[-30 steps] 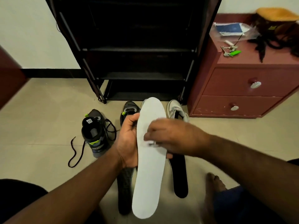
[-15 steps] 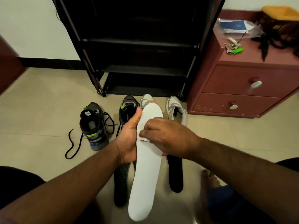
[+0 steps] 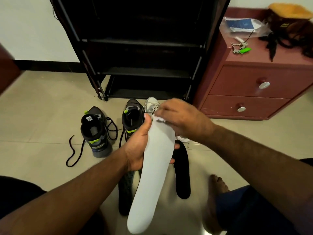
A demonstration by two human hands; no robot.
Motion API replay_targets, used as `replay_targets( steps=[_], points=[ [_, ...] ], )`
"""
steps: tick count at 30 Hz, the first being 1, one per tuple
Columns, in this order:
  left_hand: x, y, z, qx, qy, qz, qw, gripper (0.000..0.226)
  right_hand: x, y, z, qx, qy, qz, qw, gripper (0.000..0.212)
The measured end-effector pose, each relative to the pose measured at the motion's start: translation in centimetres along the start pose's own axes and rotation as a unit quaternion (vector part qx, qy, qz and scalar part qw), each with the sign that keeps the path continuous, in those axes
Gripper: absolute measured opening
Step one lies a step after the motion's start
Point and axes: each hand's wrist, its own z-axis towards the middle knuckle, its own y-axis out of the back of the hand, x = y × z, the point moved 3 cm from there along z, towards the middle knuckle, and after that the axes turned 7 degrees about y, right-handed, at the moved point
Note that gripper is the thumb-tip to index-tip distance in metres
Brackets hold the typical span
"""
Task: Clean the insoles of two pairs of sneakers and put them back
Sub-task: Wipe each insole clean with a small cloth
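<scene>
- Shelving: tall black open-frame shoe rack [image 3: 142, 43] stands on the pale tiled floor [image 3: 42, 106] against the wall; taken as landmark.
- Dark red wooden two-drawer cabinet [image 3: 250, 85] stands just right of the rack; on its top lie a bunch of keys with a green tag [image 3: 241, 49] and a clear plastic bag holding blue paper [image 3: 243, 26].
- Long white foam insole [image 3: 152, 172] is held in the air in front of the rack, lengthwise, toe end away from the person, heel end nearest the camera.
- Left hand [image 3: 138, 146] grips the white insole from beneath near its forward half, thumb up along the left edge, fingertips showing past the right edge.
- Right hand [image 3: 183, 119] is curled at the insole's toe end and pinches a small crumpled white wipe [image 3: 158, 118] against it.
- Two black sneakers with lime-green accents stand on the floor in front of the rack: one [image 3: 94, 133] to the left, laces trailing loose, the other [image 3: 133, 116] directly before the rack's base.
- White sneaker [image 3: 151, 103] stands beside the second black one, largely hidden by the hands.
- Two dark insoles lie flat on the floor under the held one: a patterned one [image 3: 126, 192] left, a plain black one [image 3: 183, 173] right.
- Bare foot [image 3: 216, 192] rests on the floor right of the plain black one.
</scene>
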Motion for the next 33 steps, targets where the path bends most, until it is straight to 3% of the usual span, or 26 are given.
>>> replay_targets(
  steps=[3, 8, 14, 19, 25, 30, 33],
  points=[
    [-0.5, -0.5, -0.4, 0.015, 0.004, -0.006, 1.0, 0.089, -2.0, 0.9, -0.5, -0.034, -0.071, -0.005, 0.997, 0.032],
    [-0.7, -0.8, -0.7, 0.031, -0.019, -0.022, 0.999, 0.085, -0.1, 0.1, -0.1, -0.023, -0.02, 0.027, 0.999, 0.03],
    [-2.2, -0.1, -1.2, 0.02, -0.111, -0.074, 0.991, 0.065, 0.1, 0.2, -0.3, -0.033, -0.095, 0.122, 0.987, 0.022],
    [-3.6, 1.8, -1.5, -0.01, -0.128, -0.107, 0.986, 0.069, 2.3, -1.1, -0.7, 0.039, -0.033, 0.183, 0.982, 0.024],
    [-2.1, 0.4, -1.1, 0.006, -0.119, 0.001, 0.993, 0.045, -1.1, -0.2, -0.2, -0.055, -0.138, 0.126, 0.981, 0.025],
    [-2.9, 0.3, -1.5, -0.04, -0.113, 0.082, 0.989, 0.04, -1.0, 0.0, 0.1, -0.034, -0.147, 0.106, 0.983, 0.024],
    [-3.3, 0.0, -1.7, -0.046, -0.145, 0.096, 0.984, 0.037, -1.0, 0.5, 0.0, -0.061, -0.159, 0.122, 0.978, 0.024]
  ],
)
